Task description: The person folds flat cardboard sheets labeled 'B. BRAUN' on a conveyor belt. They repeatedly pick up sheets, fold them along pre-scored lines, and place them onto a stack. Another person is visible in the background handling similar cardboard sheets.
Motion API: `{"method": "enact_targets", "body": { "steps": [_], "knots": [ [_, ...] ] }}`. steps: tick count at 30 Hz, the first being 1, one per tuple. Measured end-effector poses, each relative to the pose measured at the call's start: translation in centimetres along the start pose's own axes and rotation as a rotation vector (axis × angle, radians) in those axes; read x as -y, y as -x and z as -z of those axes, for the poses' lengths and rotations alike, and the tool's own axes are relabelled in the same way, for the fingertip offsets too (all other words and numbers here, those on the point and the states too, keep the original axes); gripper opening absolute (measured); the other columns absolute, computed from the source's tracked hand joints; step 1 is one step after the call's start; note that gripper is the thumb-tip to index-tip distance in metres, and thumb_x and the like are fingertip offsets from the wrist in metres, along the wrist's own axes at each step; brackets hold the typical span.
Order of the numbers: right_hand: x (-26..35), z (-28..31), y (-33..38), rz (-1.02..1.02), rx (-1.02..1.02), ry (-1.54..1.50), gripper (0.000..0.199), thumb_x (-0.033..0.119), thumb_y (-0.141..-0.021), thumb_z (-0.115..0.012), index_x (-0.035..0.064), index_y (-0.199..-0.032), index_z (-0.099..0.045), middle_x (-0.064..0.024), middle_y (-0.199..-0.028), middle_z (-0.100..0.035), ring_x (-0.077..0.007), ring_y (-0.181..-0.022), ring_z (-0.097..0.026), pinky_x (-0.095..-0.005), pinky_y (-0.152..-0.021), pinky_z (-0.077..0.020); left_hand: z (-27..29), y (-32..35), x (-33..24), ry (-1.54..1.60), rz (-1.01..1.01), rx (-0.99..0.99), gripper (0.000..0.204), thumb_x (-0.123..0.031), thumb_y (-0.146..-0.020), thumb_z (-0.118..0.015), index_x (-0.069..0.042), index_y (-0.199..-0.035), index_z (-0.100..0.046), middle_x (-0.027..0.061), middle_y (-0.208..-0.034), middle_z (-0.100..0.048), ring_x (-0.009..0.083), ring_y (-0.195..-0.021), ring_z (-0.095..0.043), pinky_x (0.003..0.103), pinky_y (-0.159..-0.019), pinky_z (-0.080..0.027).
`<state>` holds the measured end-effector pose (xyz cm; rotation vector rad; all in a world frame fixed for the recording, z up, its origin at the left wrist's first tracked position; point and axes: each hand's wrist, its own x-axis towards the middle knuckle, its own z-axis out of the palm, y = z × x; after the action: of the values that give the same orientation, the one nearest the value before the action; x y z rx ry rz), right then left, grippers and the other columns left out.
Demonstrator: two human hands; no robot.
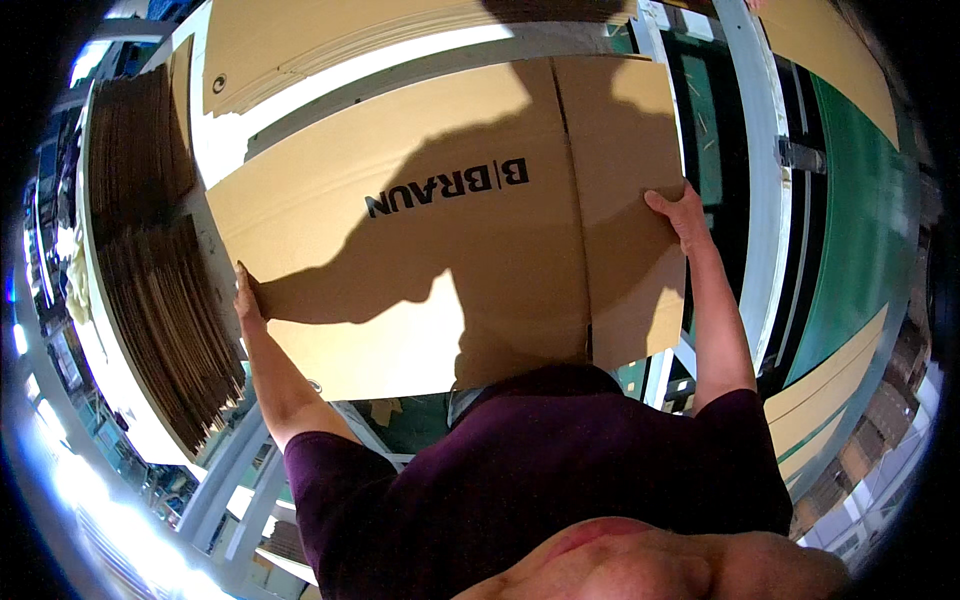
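A wide sheet of brown cardboard [330, 250] with dark upside-down print spans the space before my chest. One dark slit or crease line runs down its right part, and a shadow covers much of its face. My left hand [247, 293] grips the left edge, its fingers mostly hidden behind the sheet. At the right edge, my right hand [680, 214] holds on with the thumb on the front face and the other fingers out of sight underneath. Whether it is one sheet or several held together, I cannot tell.
Stacks of cardboard sheets [165, 320] stand on edge on a white surface at the left. Beyond my sheet lies another cardboard pile [400, 45]. A pale metal rail [765, 180] runs along the right, beside a green belt-like surface [860, 220] with more cardboard on it.
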<state>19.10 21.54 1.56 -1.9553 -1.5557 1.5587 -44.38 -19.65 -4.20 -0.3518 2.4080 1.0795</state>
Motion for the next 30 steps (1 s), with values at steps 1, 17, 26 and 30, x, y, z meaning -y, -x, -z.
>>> {"method": "enact_targets", "body": {
  "steps": [1,17,26,30],
  "knots": [
    [-0.1,-0.1,-0.3,-0.003,0.012,-0.006,0.097,0.044,-0.056,-0.086,-0.0005,-0.129,-0.042,-0.0167,-0.121,-0.055,-0.0268,-0.110,-0.053,-0.0373,-0.096,-0.0404,0.5,-1.1,1.0,-0.018,0.001,-0.017,0.096,-0.074,-0.067,-0.060,0.006,-0.121,-0.054,0.0184,-0.117,-0.055,0.0281,-0.104,-0.055,0.042,-0.086,-0.045],
    [2.2,-4.2,-0.4,0.018,-0.447,0.299,0.088,0.061,-0.064,-0.071,0.0011,-0.124,-0.048,-0.0177,-0.116,-0.057,-0.0320,-0.108,-0.055,-0.0419,-0.093,-0.0414,-1.4,-1.2,1.1,-0.246,0.016,-0.166,0.090,-0.077,-0.075,-0.044,0.000,-0.118,-0.059,0.0142,-0.115,-0.060,0.0285,-0.103,-0.056,0.043,-0.089,-0.042],
    [2.3,0.3,-2.2,-0.226,0.032,-0.208,0.070,0.041,-0.066,-0.079,0.0009,-0.117,-0.054,-0.0099,-0.105,-0.062,-0.0216,-0.094,-0.058,-0.0314,-0.084,-0.0450,0.1,-2.5,0.0,0.046,-0.009,0.176,0.091,-0.076,-0.075,-0.048,-0.003,-0.129,-0.049,0.0102,-0.124,-0.052,0.0269,-0.111,-0.050,0.040,-0.094,-0.038],
    [-0.4,0.0,-3.0,-0.099,-0.059,-0.133,0.071,0.040,-0.070,-0.077,0.0006,-0.124,-0.050,-0.0131,-0.108,-0.062,-0.0235,-0.098,-0.058,-0.0349,-0.088,-0.0444,-2.7,-1.7,-0.2,-0.187,-0.075,-0.003,0.089,-0.072,-0.082,-0.039,0.006,-0.121,-0.053,0.0192,-0.109,-0.061,0.0301,-0.103,-0.057,0.042,-0.087,-0.043]
  ]
}}
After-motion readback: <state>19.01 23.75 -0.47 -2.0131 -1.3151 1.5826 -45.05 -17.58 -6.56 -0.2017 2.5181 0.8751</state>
